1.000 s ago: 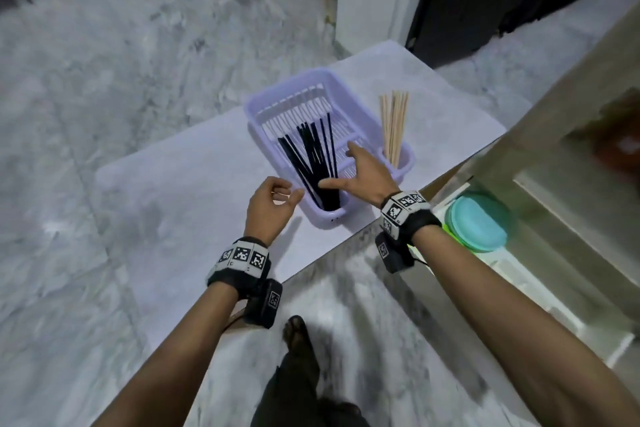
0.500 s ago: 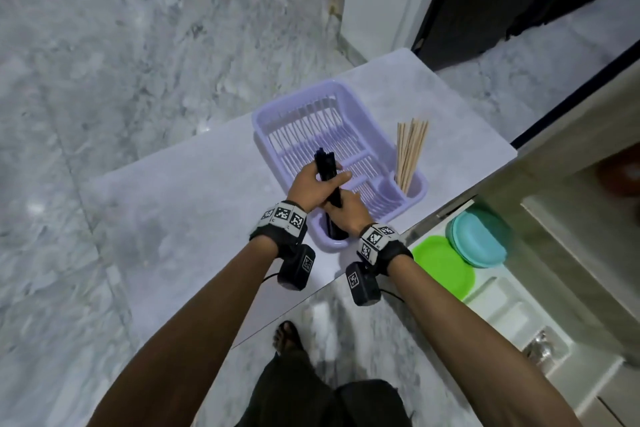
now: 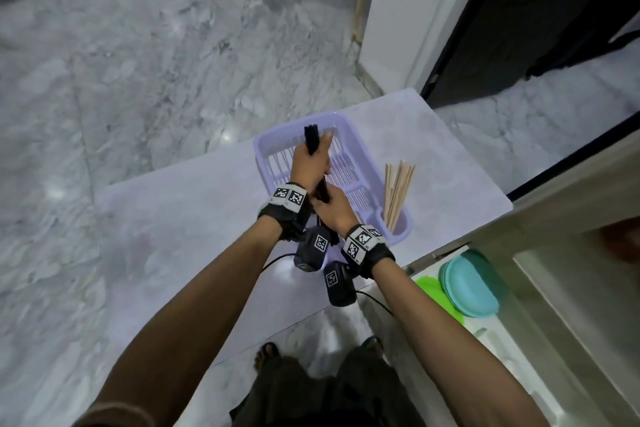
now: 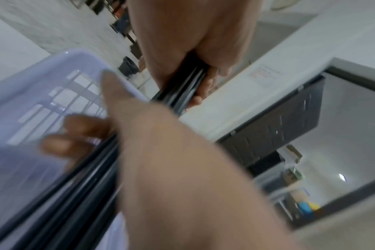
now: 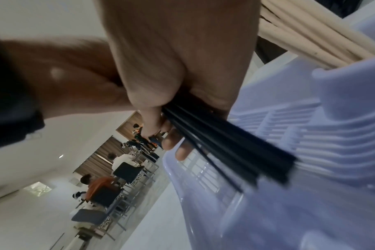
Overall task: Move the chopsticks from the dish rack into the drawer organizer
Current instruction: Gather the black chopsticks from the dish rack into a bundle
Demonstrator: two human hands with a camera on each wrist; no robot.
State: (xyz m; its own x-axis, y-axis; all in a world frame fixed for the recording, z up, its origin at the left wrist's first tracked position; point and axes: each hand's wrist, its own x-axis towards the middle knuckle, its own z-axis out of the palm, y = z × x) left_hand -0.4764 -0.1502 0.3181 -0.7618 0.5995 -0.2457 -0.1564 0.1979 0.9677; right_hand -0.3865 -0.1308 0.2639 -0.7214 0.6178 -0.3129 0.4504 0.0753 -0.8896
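Chopsticks (image 3: 311, 140), black, bundled, gripped by left hand (image 3: 308, 163) and right hand (image 3: 332, 210), fingers curled round, above dish rack (image 3: 356, 135).

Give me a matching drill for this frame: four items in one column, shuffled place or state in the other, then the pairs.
Items:
1. black chopsticks
2. wooden chopsticks
3. dish rack
4. teal plates

Places or states:
A. stacked in the open drawer, right of the counter
B. gripped as one bundle by left hand and right hand
C. standing in the rack's corner cup
D. lilac, sitting on the counter

Pairs: 1-B, 2-C, 3-D, 4-A
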